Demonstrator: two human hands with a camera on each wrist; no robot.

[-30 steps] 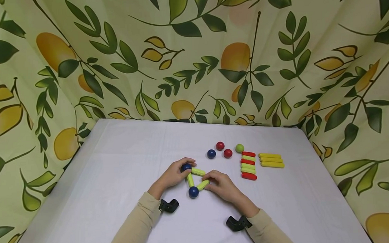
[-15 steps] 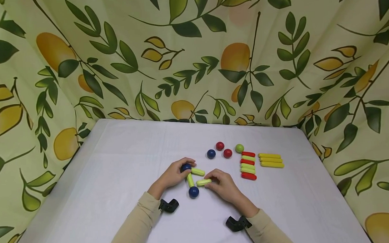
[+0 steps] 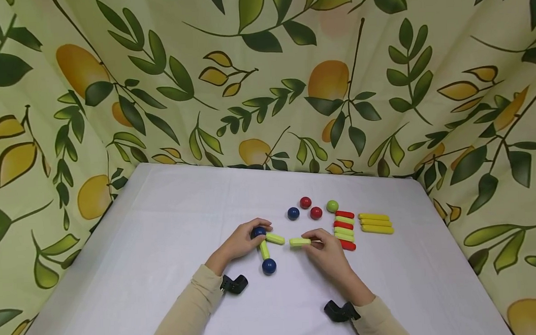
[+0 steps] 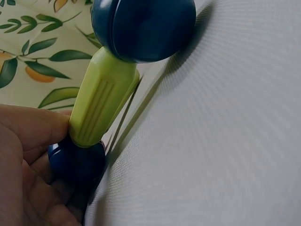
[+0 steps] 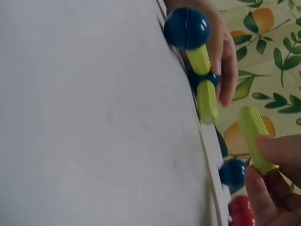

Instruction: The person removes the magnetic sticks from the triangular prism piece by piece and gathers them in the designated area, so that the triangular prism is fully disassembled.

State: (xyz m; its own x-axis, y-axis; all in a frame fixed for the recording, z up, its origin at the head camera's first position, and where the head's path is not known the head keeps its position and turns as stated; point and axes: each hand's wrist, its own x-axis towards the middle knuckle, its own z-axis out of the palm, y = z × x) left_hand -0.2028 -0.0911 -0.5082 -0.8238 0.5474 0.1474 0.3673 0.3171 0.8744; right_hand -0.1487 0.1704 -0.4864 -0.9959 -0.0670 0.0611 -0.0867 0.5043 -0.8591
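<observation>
My left hand (image 3: 243,239) grips a dark blue ball (image 4: 77,160) with its thumb and fingers. Two light green rods join that ball: one (image 3: 276,238) points right with a bare end, the other (image 4: 101,96) runs toward me to a second blue ball (image 3: 269,266) on the table. Between thumb and fingertips, my right hand (image 3: 326,249) pinches a loose light green rod (image 5: 256,141), apart from the joined pieces and to their right. In the right wrist view the bare-ended rod (image 5: 207,101) faces it.
Behind the hands lie a blue ball (image 3: 293,213), two red balls (image 3: 316,213) and a green ball (image 3: 332,205). Right of them is a column of red and green rods (image 3: 344,225), partly behind my right hand. Farther right lie yellow rods (image 3: 376,223). A patterned curtain (image 3: 265,79) surrounds the table.
The rod in my right hand has come away from the near blue ball and moved right with the hand. My left hand keeps its grip on the far blue ball.
</observation>
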